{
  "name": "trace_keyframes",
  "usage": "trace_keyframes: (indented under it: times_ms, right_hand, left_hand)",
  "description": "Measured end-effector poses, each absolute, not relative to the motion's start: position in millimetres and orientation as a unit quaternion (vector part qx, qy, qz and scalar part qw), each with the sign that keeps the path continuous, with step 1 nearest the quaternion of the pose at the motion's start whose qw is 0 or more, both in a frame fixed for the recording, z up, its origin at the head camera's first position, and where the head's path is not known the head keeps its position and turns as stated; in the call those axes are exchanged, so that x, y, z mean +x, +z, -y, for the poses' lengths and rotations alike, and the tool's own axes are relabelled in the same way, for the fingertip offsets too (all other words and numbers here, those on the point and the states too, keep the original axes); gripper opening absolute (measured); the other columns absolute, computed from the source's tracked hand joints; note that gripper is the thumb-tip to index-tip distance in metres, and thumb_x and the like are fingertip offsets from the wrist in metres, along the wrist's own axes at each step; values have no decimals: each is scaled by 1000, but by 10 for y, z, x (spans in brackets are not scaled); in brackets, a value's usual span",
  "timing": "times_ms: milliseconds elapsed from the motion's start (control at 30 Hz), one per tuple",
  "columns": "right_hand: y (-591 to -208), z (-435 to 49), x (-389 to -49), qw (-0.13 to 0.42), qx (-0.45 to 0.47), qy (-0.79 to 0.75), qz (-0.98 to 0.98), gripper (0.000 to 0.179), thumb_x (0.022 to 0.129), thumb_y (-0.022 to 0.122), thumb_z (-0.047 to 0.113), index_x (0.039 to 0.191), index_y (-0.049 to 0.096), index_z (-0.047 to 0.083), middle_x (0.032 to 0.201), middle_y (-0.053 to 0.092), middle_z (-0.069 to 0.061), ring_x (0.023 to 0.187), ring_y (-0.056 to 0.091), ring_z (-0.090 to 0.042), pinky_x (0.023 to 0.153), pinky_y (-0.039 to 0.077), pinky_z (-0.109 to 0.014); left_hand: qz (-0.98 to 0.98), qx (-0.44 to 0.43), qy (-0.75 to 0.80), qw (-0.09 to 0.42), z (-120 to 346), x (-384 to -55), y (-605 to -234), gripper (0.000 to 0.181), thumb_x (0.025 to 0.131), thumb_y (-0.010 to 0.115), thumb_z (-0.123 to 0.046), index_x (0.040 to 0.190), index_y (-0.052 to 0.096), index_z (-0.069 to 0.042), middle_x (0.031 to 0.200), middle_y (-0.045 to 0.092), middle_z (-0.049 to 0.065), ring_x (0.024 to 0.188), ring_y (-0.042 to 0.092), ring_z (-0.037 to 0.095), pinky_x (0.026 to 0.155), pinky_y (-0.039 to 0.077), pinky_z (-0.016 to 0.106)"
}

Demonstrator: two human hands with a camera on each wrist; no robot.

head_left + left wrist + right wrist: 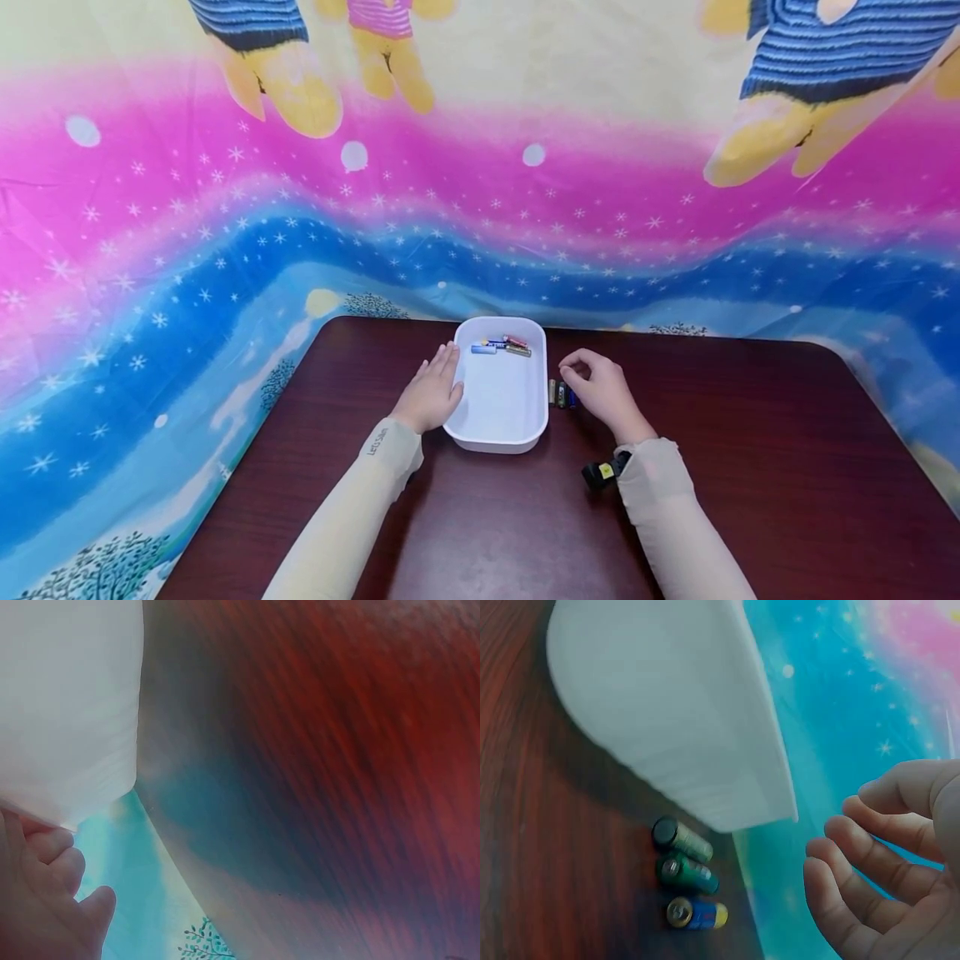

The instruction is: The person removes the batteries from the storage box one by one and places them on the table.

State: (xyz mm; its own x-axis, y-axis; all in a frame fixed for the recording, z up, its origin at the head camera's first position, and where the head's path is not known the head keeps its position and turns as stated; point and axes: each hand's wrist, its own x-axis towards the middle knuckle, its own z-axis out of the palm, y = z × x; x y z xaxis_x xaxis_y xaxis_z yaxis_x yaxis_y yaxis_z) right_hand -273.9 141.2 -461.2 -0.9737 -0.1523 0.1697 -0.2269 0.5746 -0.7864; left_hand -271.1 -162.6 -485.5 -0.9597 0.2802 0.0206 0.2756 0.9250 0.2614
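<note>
A white plastic tray [498, 400] stands on the table, with several batteries [517, 351] lying inside toward its far end. My left hand [429, 392] rests against the tray's left rim, its fingers extended. The left wrist view shows those fingertips [67, 866] at the tray's edge. To the right of the tray, three batteries [688, 874] lie side by side: one dark-capped, one green, one blue with a yellow end. Just above them hovers my right hand [602, 392], fingers loosely bent. Nothing shows between its thumb and fingers [855, 881] in the right wrist view.
The dark reddish-brown table [750, 450] extends to both sides of the tray. Behind it hangs a colourful printed cloth [480, 208], close to the table's far edge. A black wrist camera [600, 475] juts from the right wrist.
</note>
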Motion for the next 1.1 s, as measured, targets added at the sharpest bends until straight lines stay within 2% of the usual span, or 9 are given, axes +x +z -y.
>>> trace_keyframes:
  times_ms: [200,567,700,1100]
  right_hand:
    - [-4502,-1276,-2784,41,120,453,882,17,99,64,16,107,72,3,94,71,-8,82,65,-22,73,54,-38]
    - [-4347,-1084,-2876,11,102,482,870,18,100,61,18,108,71,4,95,71,-13,78,69,-29,68,59,-35]
    - [-4315,-1042,-2922,3,89,492,866,20,101,61,20,109,71,5,94,70,-13,77,68,-27,68,60,-35]
    - [-4256,-881,-3046,-1,83,511,855,20,100,59,18,107,71,4,96,69,-17,85,69,-34,72,61,-37]
  left_hand:
    - [-981,141,135,7,1620,-2710,-4847,65,108,41,-30,161,18,0,169,15,12,156,11,26,124,18,48]
    - [-980,142,139,1,1622,-2718,-4878,65,108,41,-30,161,19,-1,168,15,12,156,11,26,124,18,48]
    - [-980,140,139,3,1619,-2713,-4863,65,108,41,-30,161,18,-1,169,15,12,156,11,25,125,18,48]
    - [-980,142,142,1,1625,-2704,-4856,64,108,41,-30,161,19,-1,168,15,12,156,11,25,125,18,48]
